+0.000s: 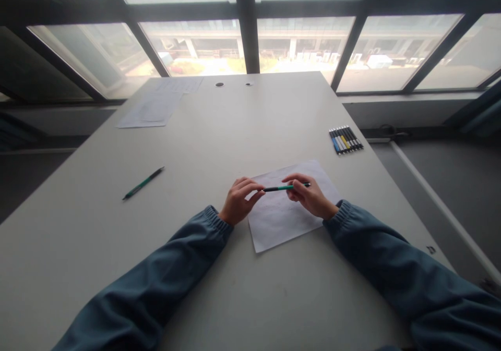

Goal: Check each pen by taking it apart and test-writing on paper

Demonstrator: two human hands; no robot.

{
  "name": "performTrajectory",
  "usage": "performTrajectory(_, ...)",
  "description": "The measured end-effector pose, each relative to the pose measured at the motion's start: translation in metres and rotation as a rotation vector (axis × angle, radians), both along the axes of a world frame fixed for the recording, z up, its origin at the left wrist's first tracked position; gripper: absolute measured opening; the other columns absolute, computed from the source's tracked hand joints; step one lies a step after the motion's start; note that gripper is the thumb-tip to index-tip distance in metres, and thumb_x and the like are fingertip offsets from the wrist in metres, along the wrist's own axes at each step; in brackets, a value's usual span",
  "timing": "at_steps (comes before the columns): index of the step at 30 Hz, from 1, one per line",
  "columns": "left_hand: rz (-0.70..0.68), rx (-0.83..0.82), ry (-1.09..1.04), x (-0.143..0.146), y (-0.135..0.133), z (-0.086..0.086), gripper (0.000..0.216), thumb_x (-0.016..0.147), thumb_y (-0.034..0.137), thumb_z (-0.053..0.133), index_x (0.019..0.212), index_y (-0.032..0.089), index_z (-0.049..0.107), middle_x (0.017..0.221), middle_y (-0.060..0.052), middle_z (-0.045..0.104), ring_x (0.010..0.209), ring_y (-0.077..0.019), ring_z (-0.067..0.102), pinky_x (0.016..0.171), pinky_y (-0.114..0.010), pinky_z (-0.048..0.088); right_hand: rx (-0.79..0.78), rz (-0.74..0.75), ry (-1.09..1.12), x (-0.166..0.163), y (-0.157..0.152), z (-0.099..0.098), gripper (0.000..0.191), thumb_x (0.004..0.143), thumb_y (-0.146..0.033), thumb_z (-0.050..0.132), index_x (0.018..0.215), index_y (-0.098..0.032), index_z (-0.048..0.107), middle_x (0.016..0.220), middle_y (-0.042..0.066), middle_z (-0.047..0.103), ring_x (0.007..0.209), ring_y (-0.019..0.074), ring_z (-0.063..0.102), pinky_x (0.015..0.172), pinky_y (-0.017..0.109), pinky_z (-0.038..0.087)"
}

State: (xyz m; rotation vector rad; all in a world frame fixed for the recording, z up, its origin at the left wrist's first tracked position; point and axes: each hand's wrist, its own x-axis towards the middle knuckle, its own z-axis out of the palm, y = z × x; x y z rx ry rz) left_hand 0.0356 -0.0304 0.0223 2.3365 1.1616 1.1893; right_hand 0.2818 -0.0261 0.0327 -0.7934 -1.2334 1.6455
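A green and black pen (282, 188) lies level between both hands, just above a white sheet of paper (282, 220) on the grey table (219, 147). My left hand (239, 201) pinches the pen's left end with curled fingers. My right hand (309, 194) grips the pen's right part, fingers closed around it. Both wrists rest at the sheet's edges.
A second green pen (143, 183) lies alone at the left. A row of several pens (346, 140) sits near the right table edge. Loose sheets (156, 106) lie at the far left corner. Two cable holes (234, 84) are at the far edge under the windows.
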Motion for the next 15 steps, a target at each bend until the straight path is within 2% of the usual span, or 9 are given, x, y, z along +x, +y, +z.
performTrajectory(3,0.06,-0.001,-0.08,-0.001,0.002,0.002,0.015,0.093,0.035,0.066,0.092,0.021,0.071,0.087,-0.006,0.073,0.085,-0.0194,0.065,0.082,-0.038,0.054,-0.171,-0.049,0.183,0.002,0.006,-0.002,0.053,0.089,-0.068,0.056,0.094,-0.019,0.074,0.061,0.0,0.058,0.05,0.0115,0.046,0.05,0.027,0.037)
performTrajectory(5,0.077,0.0,-0.115,-0.002,0.003,0.004,0.013,0.092,0.033,0.067,0.093,0.02,0.071,0.086,-0.006,0.073,0.085,-0.019,0.066,0.081,-0.037,0.055,-0.217,-0.051,0.242,0.003,0.009,-0.004,0.048,0.089,-0.063,0.06,0.094,-0.018,0.076,0.064,0.001,0.059,0.052,0.0109,0.046,0.052,0.027,0.038)
performTrajectory(8,0.077,0.01,-0.143,-0.003,0.004,0.004,0.01,0.091,0.028,0.069,0.093,0.019,0.071,0.086,-0.005,0.072,0.084,-0.018,0.066,0.08,-0.035,0.055,-0.223,-0.058,0.27,0.003,0.01,-0.007,0.04,0.086,-0.055,0.07,0.094,-0.016,0.076,0.066,0.002,0.061,0.055,0.0104,0.048,0.053,0.026,0.037)
performTrajectory(15,0.044,0.03,-0.15,-0.003,0.004,0.001,0.007,0.089,0.022,0.071,0.095,0.019,0.072,0.086,-0.004,0.072,0.083,-0.017,0.066,0.078,-0.033,0.055,-0.233,-0.069,0.274,0.004,0.011,-0.011,0.042,0.082,-0.055,0.075,0.094,-0.014,0.076,0.067,0.002,0.061,0.057,0.0102,0.048,0.054,0.026,0.037)
